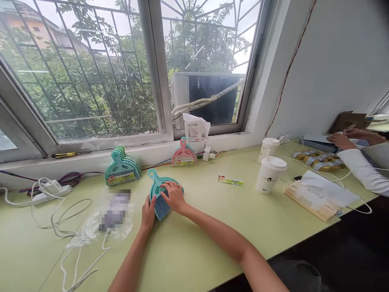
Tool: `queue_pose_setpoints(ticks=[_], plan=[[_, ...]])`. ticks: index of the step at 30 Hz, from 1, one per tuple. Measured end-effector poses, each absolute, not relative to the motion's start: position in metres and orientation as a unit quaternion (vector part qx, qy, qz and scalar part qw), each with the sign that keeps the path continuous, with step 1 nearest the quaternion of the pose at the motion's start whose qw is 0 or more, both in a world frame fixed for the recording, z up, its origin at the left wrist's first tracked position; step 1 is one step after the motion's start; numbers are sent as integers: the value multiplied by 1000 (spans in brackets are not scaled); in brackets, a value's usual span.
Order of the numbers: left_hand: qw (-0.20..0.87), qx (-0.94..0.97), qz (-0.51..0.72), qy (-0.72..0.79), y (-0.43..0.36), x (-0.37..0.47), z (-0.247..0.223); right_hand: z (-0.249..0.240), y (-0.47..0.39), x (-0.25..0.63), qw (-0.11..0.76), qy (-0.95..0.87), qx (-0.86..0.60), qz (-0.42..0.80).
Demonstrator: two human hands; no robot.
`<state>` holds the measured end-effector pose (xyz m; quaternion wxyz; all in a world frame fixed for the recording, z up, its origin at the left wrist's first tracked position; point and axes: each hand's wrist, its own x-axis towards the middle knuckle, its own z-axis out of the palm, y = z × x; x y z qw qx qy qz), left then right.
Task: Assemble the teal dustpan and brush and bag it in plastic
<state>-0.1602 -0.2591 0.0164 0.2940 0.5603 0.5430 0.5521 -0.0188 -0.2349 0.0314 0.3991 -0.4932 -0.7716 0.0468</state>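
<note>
A teal dustpan [155, 178] lies on the table with a small hand brush against it, its blue bristles [162, 210] pointing toward me. My left hand [148, 213] grips the left edge of the set, thumb on top. My right hand [174, 196] rests over the brush and the pan's right side, fingers bent onto them; its grip is partly hidden. Behind to the left stands a stack of teal dustpan-and-brush sets [123, 166] with a printed label. A pink set [184, 153] leans by the window ledge. A loose printed label strip [231, 181] lies to the right.
Clear plastic wrapping [86, 227], white cables and a power strip [51, 195] lie at left. Two white paper cups [270, 174] and a tissue pack [313, 198] stand at right. Another person's hands [342, 140] work beyond packaged yellowish items [319, 160]. A screwdriver [63, 155] sits on the ledge.
</note>
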Motion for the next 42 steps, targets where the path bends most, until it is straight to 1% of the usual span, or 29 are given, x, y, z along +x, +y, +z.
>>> queue_pose_setpoints(ticks=[5,10,15,19,26,31,35,37,39,42], plan=[[230,648,500,526,-289,-145,25,46,-267,-6,415,-711,-567,31],[177,714,448,508,-309,-133,21,44,-294,9,431,-662,-613,5],[185,691,492,497,-310,-126,20,40,-300,20,461,-645,-609,-8],[191,709,476,484,-308,-126,23,43,-298,22,471,-641,-605,-26],[131,714,433,535,-301,-134,25,50,-305,19,482,-639,-595,-64],[77,703,428,562,-306,-132,29,54,-310,18,496,-630,-595,-55],[15,603,461,651,-295,-155,33,63,-311,27,507,-629,-586,-60],[5,554,481,680,-285,-174,32,66,-308,37,497,-626,-598,-61],[40,545,484,683,-276,-189,28,65,-302,50,464,-613,-637,-55],[125,580,439,675,-272,-194,21,52,-289,71,367,-595,-713,-53]])
